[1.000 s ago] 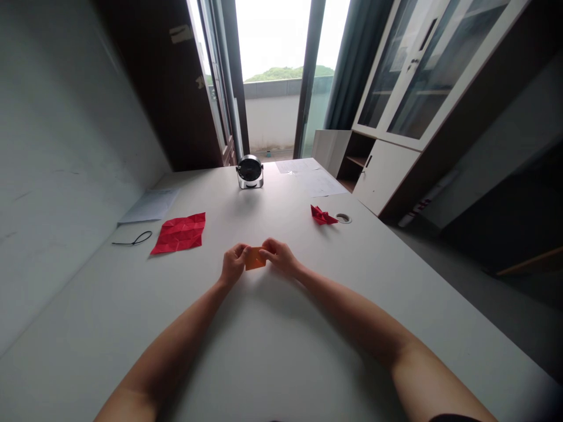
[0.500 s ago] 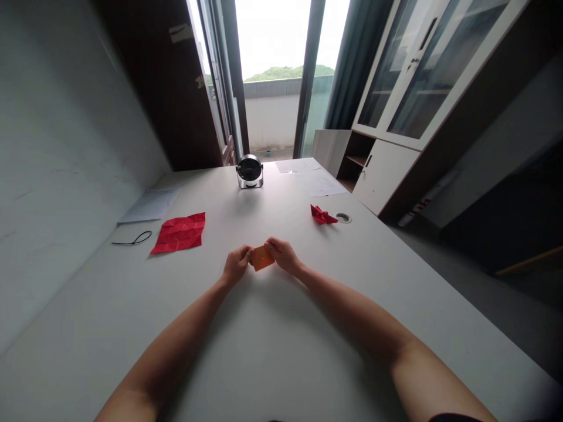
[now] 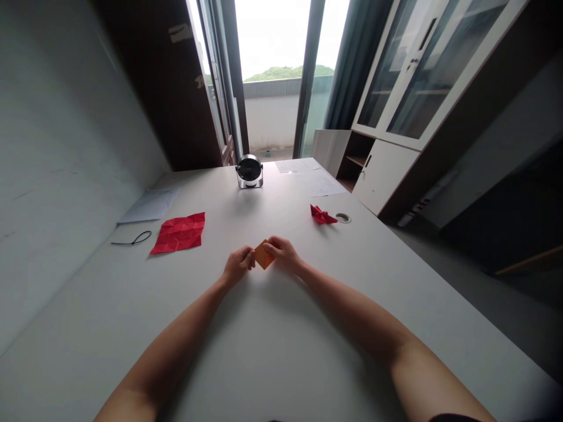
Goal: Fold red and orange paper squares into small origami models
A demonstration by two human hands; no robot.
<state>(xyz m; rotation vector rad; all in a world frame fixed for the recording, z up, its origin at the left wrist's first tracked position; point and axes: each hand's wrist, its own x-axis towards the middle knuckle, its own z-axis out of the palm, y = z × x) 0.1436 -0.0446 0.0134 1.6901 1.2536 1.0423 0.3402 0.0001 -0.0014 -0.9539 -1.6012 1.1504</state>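
A small square of folded orange paper (image 3: 264, 258) is held between my two hands, one corner pointing down toward me. My left hand (image 3: 238, 261) pinches its left corner with closed fingers. Gripping the paper's upper right side is my right hand (image 3: 282, 252), thumb on top of it. Parts of the paper's edges are hidden behind the fingers. To the left lies a creased red sheet of paper (image 3: 179, 232), spread out. A folded red paper boat-like shape (image 3: 323, 215) rests to the right, beyond my right hand.
A white ring like a tape roll (image 3: 343, 218) sits beside the red folded shape. A round black-and-silver device on a stand (image 3: 250, 171) stands at the back of the white table (image 3: 272, 340). A black cord loop (image 3: 134, 239) and white sheets (image 3: 149, 205) lie near the left wall.
The orange paper has turned, so a corner rather than a flat edge now points down. My right thumb has come further over it. The other objects stay in place.
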